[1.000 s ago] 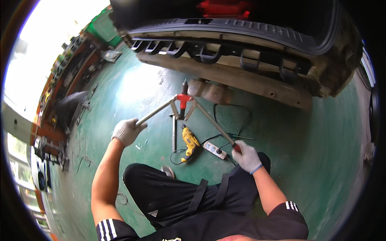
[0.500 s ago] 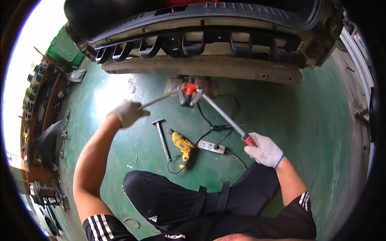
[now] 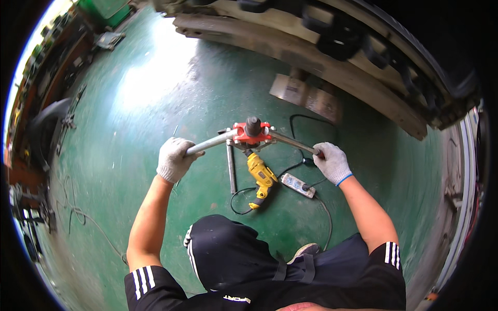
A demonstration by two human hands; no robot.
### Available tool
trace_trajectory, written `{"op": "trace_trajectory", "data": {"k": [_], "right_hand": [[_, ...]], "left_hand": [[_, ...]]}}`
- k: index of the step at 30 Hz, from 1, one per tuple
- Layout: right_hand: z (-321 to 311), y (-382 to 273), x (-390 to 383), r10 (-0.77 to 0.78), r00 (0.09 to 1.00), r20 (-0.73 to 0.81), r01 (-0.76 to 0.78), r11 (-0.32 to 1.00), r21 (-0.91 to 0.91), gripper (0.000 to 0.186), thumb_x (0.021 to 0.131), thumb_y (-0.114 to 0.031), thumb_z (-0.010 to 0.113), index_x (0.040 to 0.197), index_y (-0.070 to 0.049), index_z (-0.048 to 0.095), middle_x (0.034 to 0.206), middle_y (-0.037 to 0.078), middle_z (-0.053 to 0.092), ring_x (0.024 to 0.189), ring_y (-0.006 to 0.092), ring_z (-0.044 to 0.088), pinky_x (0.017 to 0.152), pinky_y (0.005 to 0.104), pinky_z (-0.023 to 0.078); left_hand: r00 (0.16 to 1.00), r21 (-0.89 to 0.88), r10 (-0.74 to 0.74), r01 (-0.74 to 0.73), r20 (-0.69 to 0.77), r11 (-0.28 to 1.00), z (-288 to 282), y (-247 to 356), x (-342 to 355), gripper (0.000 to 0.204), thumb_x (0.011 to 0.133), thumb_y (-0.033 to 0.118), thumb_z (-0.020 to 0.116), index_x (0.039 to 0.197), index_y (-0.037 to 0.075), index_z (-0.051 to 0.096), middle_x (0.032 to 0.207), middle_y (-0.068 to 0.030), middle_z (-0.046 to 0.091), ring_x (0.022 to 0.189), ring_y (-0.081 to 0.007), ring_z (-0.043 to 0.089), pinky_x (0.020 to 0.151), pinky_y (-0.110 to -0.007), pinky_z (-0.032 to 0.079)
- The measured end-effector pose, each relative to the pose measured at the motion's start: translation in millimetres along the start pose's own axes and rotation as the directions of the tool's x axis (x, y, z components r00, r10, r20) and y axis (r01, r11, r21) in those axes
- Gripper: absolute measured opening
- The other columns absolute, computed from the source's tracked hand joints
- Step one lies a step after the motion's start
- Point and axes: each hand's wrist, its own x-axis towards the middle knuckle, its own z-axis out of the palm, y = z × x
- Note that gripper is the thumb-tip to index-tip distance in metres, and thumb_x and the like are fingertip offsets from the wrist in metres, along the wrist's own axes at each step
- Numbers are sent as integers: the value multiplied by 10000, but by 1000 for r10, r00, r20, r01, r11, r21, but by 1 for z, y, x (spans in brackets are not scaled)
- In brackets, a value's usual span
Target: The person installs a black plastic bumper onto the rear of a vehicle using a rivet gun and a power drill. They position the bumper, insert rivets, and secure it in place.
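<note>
Both my gloved hands hold a two-handled lever riveter with a red head [image 3: 251, 133], out over the floor and apart from the vehicle. Fingers wrapped, my left hand [image 3: 175, 158] is closed round the left grey handle. My right hand [image 3: 332, 162] grips the end of the other handle. The handles spread wide to either side, and the dark round end of the head faces up toward me. Beneath the tool lie a yellow corded drill [image 3: 262, 178] and a hammer [image 3: 231, 168], whose head is partly hidden by the riveter.
A white power strip [image 3: 298, 185] with cables lies right of the drill. The vehicle's bare bumper beam [image 3: 290, 52] crosses the upper right, with flattened cardboard [image 3: 306, 93] on the floor beneath. Shelving [image 3: 52, 78] lines the left side. A loose cable [image 3: 85, 215] trails at lower left.
The riveter has come away from the bumper beam toward me and tilted, its dark end turned up. My left hand has moved right with its handle. The view has turned.
</note>
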Motion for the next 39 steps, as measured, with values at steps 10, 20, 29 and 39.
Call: {"op": "trace_trajectory", "data": {"k": [10, 20, 29, 39], "right_hand": [[153, 12, 11, -95, 943, 318, 177, 955, -240, 165, 930, -155, 712, 1094, -150, 708, 1018, 131, 720, 1036, 383, 696, 916, 527, 554], [157, 21, -17, -105, 993, 61, 110, 990, -86, 172, 883, -74, 747, 1028, -150, 693, 1012, 126, 722, 987, 396, 702, 880, 515, 569], [166, 40, -39, 100, 987, 124, -114, 987, 110, 146, 976, -94, 745, 1118, -63, 725, 979, 147, 709, 900, 311, 734, 860, 403, 586], [146, -1, -23, -69, 992, 106, 59, 994, 95, 259, 844, 110, 632, 1037, -53, 690, 991, 163, 684, 921, 359, 705, 861, 426, 579]], "left_hand": [[795, 51, -549, 557, 259, 829, 113, -90, -159, 204, 877, 277, 858, 949, 124, 743, 928, -141, 722, 943, -381, 682, 814, -494, 524], [905, -69, -410, 419, 112, 906, 110, -58, -149, 127, 879, 201, 812, 950, 122, 742, 890, -138, 714, 896, -392, 679, 809, -492, 534], [867, -324, -495, 452, -59, 831, 168, 3, -143, 139, 881, 224, 824, 881, 118, 733, 836, -134, 684, 861, -391, 661, 784, -496, 521], [677, -500, -732, 662, 78, 559, 136, -26, -221, 450, 909, 435, 821, 1215, 105, 806, 1177, -131, 778, 1159, -360, 721, 1030, -459, 566]]}}
